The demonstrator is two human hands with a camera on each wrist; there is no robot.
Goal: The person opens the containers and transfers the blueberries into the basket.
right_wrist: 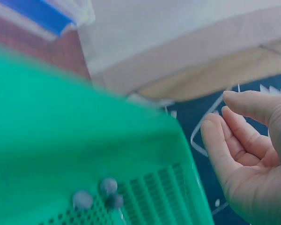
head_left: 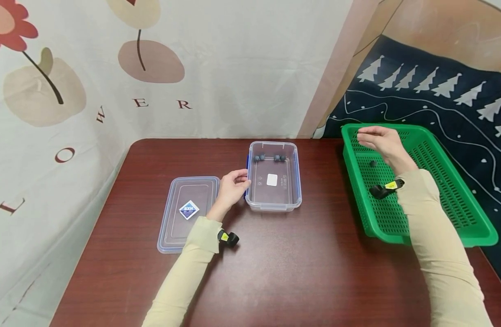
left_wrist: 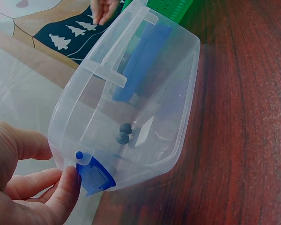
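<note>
My left hand (head_left: 231, 190) holds the left side of a clear plastic box (head_left: 275, 208), its fingertips at a blue side latch (left_wrist: 94, 177). Several small round dark-blue balls that look like blueberries (head_left: 277, 158) lie inside, along the box's far end. Over the far left part of a green basket (head_left: 356, 190) hovers my right hand (head_left: 383, 144). Its thumb and fingers stand apart, and I see nothing between them in the right wrist view. More of these balls (right_wrist: 108, 186) lie on the basket's floor below, three showing in the right wrist view.
A clear lid (head_left: 174, 227) with a blue-and-white label lies flat left of the box, beside my left forearm. Everything stands on a dark red-brown wooden table (head_left: 283, 263). A printed curtain (head_left: 242, 68) hangs behind it; dark tree-patterned cloth (head_left: 434, 102) lies behind the basket.
</note>
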